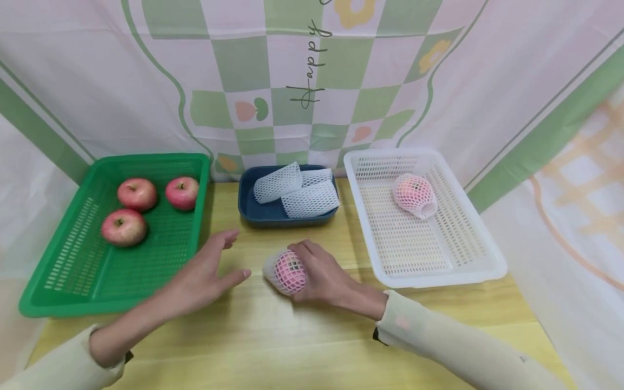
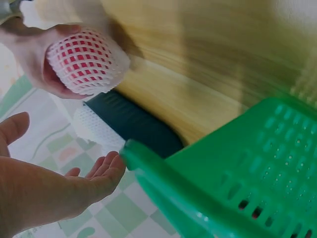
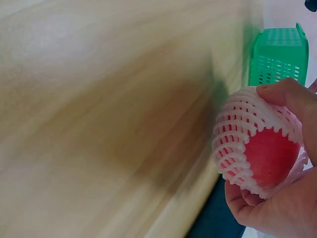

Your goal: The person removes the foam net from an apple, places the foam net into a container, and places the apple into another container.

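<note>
My right hand (image 1: pixel 325 273) grips an apple in a white foam net (image 1: pixel 290 272) over the middle of the table. In the right wrist view, bare red skin shows through the open end of the net (image 3: pixel 232 134), with thumb and fingers curled round its sides. My left hand (image 1: pixel 207 276) holds nothing; its fingers and thumb are spread apart, between the green basket (image 1: pixel 205 216) and the netted apple. The left wrist view shows that hand's fingertips (image 2: pixel 111 166) close by the basket's rim.
Inside the green basket lie several bare apples, one an apple (image 1: pixel 124 227) at the front. A dark blue tray (image 1: pixel 287 222) at the back holds white foam nets (image 1: pixel 310 199). At right, a white basket (image 1: pixel 429 279) contains another netted apple (image 1: pixel 414 194). A patterned cloth (image 1: pixel 292 70) hangs behind.
</note>
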The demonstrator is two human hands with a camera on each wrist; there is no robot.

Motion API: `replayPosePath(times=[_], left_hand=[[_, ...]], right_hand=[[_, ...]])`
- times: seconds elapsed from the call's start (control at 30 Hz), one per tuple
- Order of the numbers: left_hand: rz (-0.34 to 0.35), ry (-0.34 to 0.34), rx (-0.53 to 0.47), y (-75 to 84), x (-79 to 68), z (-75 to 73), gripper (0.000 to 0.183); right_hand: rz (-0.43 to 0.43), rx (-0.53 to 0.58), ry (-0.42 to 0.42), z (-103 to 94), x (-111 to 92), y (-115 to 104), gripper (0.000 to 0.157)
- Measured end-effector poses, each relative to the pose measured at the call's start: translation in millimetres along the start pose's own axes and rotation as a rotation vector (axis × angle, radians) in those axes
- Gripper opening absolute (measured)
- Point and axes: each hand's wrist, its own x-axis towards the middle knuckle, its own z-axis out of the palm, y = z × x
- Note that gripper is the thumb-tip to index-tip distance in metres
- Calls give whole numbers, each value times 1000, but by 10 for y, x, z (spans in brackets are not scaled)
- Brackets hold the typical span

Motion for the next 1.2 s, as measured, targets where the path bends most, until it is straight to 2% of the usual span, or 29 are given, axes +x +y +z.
replayPosePath(times=[0.2, 0.47, 0.63, 0.83, 1.0, 1.2], left_hand=[[-7, -9, -4, -43, -2, 86, 77], [-7, -15, -29, -62, -13, 163, 77], [-25, -39, -56, -71, -17, 211, 78], [-43, -50, -77, -102, -9, 291, 77], [-57, -51, -115, -130, -5, 363, 76], [-111, -63, -153, -167, 14, 445, 77]], right_hand=[[-23, 18, -22, 47, -34, 54, 100], [8, 60, -69, 58, -73, 101, 106], [30, 100, -97, 41, -92, 109, 118], [69, 131, -69, 15, -138, 144, 132], [96, 142, -44, 28, -184, 185, 131], [170, 208, -20, 81, -227, 213, 125]])
